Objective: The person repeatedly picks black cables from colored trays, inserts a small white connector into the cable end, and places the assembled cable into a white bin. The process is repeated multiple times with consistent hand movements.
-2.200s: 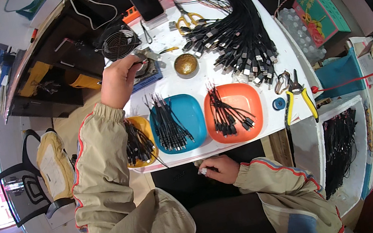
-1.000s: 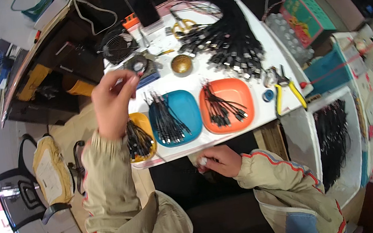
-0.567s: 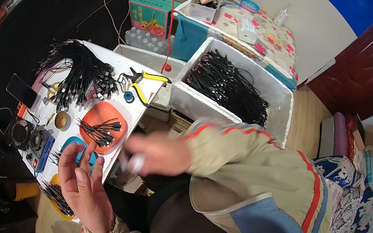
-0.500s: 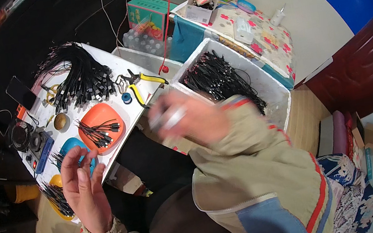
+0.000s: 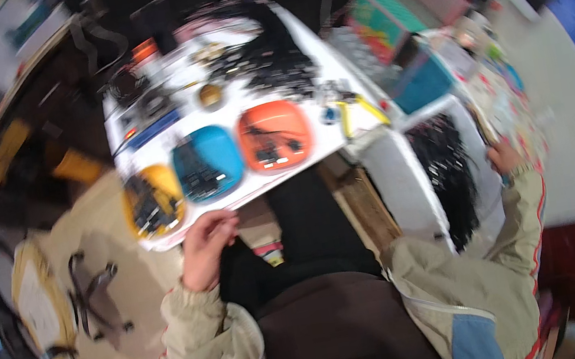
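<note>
- While left hand [image 5: 211,244] hangs half-curled by the table [image 5: 327,142] edge, right hand [image 5: 506,158] is at the box [image 5: 395,170]'s right rim;
- blurred, can't tell either grip;
- cables [image 5: 443,162] lie in box and three trays [image 5: 222,148]

From left to centre, three trays [image 5: 293,120] of cables [image 5: 202,172] sit on the table [image 5: 148,153]; behind them, a bowl [image 5: 210,97]; upper centre, a cable bundle [image 5: 280,64]; right of the table, a box [image 5: 396,173] of cables.

yellow tray [image 5: 161,175] | blue tray [image 5: 225,152] | orange tray [image 5: 285,118] | black cables [image 5: 443,162] | tablecloth [image 5: 531,129] pale, seemingly red-flowered
</note>
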Demonstrator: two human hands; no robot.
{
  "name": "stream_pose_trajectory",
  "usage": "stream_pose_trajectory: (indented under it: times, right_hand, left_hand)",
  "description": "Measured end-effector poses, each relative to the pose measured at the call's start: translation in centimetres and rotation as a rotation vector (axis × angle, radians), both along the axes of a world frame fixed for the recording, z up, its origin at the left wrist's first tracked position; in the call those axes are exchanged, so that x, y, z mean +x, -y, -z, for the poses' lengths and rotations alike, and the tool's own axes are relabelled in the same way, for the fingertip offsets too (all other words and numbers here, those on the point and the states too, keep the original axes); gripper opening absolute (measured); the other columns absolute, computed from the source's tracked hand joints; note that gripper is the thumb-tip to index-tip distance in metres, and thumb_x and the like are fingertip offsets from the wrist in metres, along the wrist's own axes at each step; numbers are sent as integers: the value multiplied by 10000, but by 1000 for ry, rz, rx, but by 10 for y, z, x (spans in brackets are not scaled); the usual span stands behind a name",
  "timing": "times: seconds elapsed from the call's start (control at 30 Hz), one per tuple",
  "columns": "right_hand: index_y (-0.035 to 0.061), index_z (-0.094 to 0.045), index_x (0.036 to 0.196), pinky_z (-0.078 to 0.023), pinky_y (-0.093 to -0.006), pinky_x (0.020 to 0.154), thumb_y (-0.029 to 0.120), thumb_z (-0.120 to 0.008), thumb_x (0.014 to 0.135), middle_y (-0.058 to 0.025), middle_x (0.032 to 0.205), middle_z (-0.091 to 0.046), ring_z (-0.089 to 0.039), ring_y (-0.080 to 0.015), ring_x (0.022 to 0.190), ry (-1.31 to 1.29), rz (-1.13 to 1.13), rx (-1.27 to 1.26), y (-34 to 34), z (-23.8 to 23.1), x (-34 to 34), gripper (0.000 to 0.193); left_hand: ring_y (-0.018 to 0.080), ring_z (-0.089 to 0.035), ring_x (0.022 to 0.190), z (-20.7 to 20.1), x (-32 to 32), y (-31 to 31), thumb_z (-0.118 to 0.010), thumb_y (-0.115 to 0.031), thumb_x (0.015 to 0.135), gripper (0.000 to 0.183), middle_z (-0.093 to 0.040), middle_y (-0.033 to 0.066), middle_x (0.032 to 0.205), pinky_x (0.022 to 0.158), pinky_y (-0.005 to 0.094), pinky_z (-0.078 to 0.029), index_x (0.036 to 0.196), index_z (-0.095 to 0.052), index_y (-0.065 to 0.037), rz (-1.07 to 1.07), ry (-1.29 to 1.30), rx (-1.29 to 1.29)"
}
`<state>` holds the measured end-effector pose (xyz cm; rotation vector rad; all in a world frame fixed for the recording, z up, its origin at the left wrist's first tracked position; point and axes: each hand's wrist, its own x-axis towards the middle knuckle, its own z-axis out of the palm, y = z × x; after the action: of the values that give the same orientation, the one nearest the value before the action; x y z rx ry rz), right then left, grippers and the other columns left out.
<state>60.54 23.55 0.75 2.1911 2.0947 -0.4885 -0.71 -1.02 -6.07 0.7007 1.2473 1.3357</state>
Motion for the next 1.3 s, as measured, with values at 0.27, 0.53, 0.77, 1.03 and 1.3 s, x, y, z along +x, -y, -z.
stream_pose_trajectory:
  times: [0.27,0.53,0.77,1.03,1.3]
  right_hand:
    - [-39,-608,882,-500,-451,629,330,-577,851,-235,789,-654,-655,-311,710,484,87,218,-145,95,218,372]
    - [-39,-559,793,-477,-443,481,287,-557,876,-203,715,-632,-633,-284,584,411,204,23,-121,0,232,337]
    - [4,-620,1011,-532,-419,718,431,-632,847,-204,923,-672,-672,-326,829,337,171,-214,-108,131,47,457]
    - [8,-645,852,-491,-508,751,357,-639,832,-243,858,-644,-623,-416,846,394,-138,153,-48,92,-172,349]
    - [22,-614,904,-487,-430,658,241,-601,863,-159,795,-641,-627,-349,745,-628,-946,6,47,52,-451,223]
  left_hand:
    - [56,-481,649,10,-68,-19,-572,-53,890,143,-590,22,778,585,227,-419,1004,-618,19,-416,-969,62]
    - [396,-607,770,19,-134,-53,-627,-173,841,212,-611,194,861,659,467,-485,905,-529,4,-615,-1644,-329]
    - [389,-612,753,39,-158,-53,-642,-123,812,136,-620,208,811,658,468,-483,839,-582,-4,-652,-1460,-242]
    - [268,-593,601,34,-160,-48,-649,-87,793,135,-605,157,657,581,371,-468,779,-607,41,-647,-1190,-190]
    - [34,-478,656,-8,-130,-27,-608,-58,871,97,-567,-14,715,586,187,-400,864,-611,38,-687,-818,85]
